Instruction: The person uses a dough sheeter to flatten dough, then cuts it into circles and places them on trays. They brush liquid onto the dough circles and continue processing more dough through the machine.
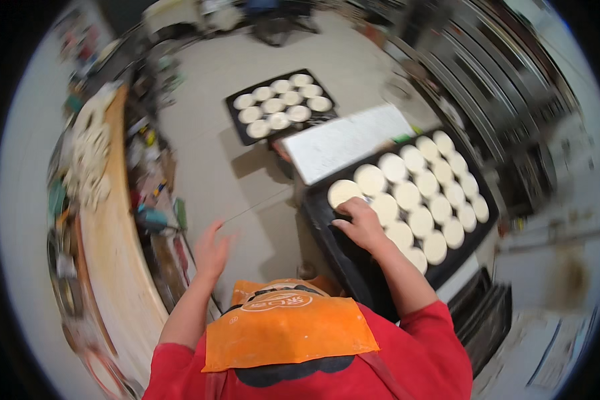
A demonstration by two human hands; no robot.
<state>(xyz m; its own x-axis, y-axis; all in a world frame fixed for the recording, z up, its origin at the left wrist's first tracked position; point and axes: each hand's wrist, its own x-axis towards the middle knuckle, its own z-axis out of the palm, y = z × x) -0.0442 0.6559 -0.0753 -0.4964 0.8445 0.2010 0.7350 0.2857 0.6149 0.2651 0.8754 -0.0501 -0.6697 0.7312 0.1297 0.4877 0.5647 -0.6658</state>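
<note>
My right hand (362,225) is over a large black baking tray (343,250), at the edge of a round, flat, pale dough disc (345,193). Its thumb and forefinger stand apart with dark tray showing between them, and I make out nothing held there. Several more dough discs (407,195) lie in rows across the tray, while its near left part shows bare black metal. Out over the floor, my left hand (213,251) is slightly blurred, its fingers spread and holding nothing.
A smaller black tray (240,127) of dough discs stands farther off. Between the trays lies a white board (347,143). A long wooden worktop (107,247) bearing dough pieces (90,157) runs along the left. Metal deck ovens (493,67) stand at the right, dark trays (483,313) below.
</note>
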